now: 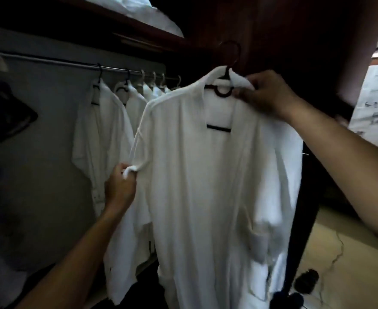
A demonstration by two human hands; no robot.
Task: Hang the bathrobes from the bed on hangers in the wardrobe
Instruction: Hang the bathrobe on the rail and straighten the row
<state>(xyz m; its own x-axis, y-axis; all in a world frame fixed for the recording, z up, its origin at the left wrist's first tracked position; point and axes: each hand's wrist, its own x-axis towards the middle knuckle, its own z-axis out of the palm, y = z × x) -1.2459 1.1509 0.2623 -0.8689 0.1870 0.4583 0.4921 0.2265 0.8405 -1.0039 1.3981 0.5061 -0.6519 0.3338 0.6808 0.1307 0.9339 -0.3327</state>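
Note:
A white bathrobe (pixel 197 175) hangs on a black hanger (pixel 223 90) in front of me, outside the wardrobe rail (pixel 49 61). My right hand (pixel 266 94) grips the robe's collar and the hanger's shoulder at the top right. My left hand (pixel 121 186) pinches a fold of the robe's left sleeve lower down. The hanger's hook (pixel 232 54) points up in the air, to the right of the rail's end. Several other white robes (pixel 107 134) hang on the rail behind.
A dark wooden shelf (pixel 139 25) with white linen on it runs above the rail. The dark wardrobe side panel (pixel 306 197) stands to the right. A black object (pixel 7 114) hangs at the far left. Pale floor (pixel 350 253) with small dark things lies at lower right.

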